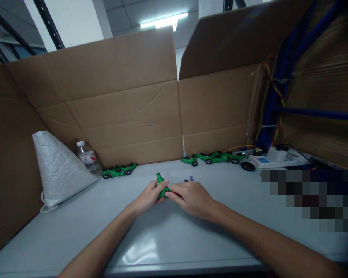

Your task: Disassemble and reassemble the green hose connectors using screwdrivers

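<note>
A small green plastic fitting [161,186] stands in the middle of the grey table [75,227], gripped between both hands. My left hand [149,197] wraps round its left side, fingers closed on it. From the right, my right hand [191,197] pinches the same fitting with its fingertips. A small dark and purple piece [190,179] lies just behind my right hand; what it is I cannot make out.
Rows of green fittings with black rings lie along the back at the left [118,170] and right [213,157]. A white bag [56,170] and a water bottle [88,157] stand at the left. Cardboard walls [127,112] enclose the table. Cables and a white device [274,156] sit at the right.
</note>
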Demonstrator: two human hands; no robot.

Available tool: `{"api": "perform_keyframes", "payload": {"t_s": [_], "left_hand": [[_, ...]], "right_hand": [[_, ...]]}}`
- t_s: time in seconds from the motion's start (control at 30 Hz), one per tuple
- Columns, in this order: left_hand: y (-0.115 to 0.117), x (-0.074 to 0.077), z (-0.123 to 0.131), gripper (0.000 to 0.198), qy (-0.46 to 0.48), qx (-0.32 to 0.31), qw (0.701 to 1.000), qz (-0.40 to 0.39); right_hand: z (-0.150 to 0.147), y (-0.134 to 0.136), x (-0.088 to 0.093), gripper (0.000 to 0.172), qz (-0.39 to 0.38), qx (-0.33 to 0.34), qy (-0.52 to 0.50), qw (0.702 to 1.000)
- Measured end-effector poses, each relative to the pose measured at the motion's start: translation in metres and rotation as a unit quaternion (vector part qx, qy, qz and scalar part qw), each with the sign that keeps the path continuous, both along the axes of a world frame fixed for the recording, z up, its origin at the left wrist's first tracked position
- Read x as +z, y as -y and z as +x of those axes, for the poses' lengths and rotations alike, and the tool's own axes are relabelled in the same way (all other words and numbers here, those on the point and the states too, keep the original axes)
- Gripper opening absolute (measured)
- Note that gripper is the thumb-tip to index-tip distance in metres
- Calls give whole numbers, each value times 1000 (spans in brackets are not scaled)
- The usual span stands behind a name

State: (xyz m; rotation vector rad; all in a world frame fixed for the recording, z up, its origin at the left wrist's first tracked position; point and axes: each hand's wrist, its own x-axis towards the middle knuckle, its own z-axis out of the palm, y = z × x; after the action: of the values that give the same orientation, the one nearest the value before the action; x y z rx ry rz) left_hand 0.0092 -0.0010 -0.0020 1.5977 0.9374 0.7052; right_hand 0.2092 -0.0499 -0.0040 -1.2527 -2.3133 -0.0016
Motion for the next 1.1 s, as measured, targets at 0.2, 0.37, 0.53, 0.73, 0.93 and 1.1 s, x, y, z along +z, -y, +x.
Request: {"api": "perform_keyframes", "payload": {"t_s": [0.2,0.37,0.53,0.73,0.93,1.1], "left_hand": [[4,3,0,56,-3,-38,999,-17],[4,-1,2,55,5,-33,999,-11],[-9,-6,0,56,-27,73,995,67],[-25,-7,-16,51,-116,208,942,238],[-25,-7,-13,55,-45,154,979,127],[-22,-6,-8,56,41,116,992,23]], "right_hand": [[-3,-1,-6,42,9,31,-24,999],[-4,-1,-5,45,10,51,-48,997],[5,-6,3,51,-25,-42,2,999],[16,-11,7,55,-97,-163,87,978],[15,-11,6,53,-83,-175,83,977],[19,-16,6,48,-74,-186,104,974]]}}
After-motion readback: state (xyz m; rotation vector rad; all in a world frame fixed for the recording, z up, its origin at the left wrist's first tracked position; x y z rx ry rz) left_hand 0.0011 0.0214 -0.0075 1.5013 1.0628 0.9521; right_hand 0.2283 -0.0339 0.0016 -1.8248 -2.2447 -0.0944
